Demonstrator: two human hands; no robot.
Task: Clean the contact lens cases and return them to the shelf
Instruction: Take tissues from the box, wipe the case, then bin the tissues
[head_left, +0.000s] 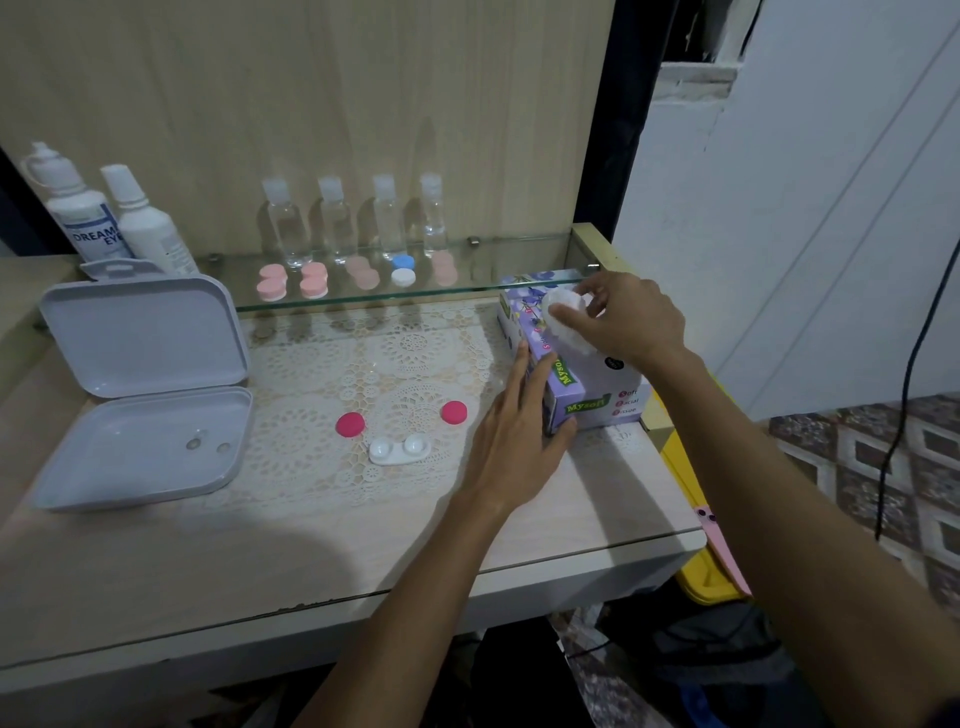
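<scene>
- White tissue (563, 319) is pinched by the right hand (623, 317) atop the tissue box (582, 384); left hand (519, 421), fingers straight, presses the box's side
- White lens case (397, 449), uncapped, lies at the left hand's nine o'clock between two pink caps (350, 424); shelf (363, 291) at twelve

wood-panel wall (311, 104) | pale desk (260, 561) | patterned floor tiles (883, 467)

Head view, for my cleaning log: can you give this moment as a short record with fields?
left hand: rests flat against tissue box, steadying it
right hand: pinches tissue at box top
open case: on lace mat, caps off
pink caps: two, lying beside the case
shelf: five closed cases, four clear bottles
</scene>
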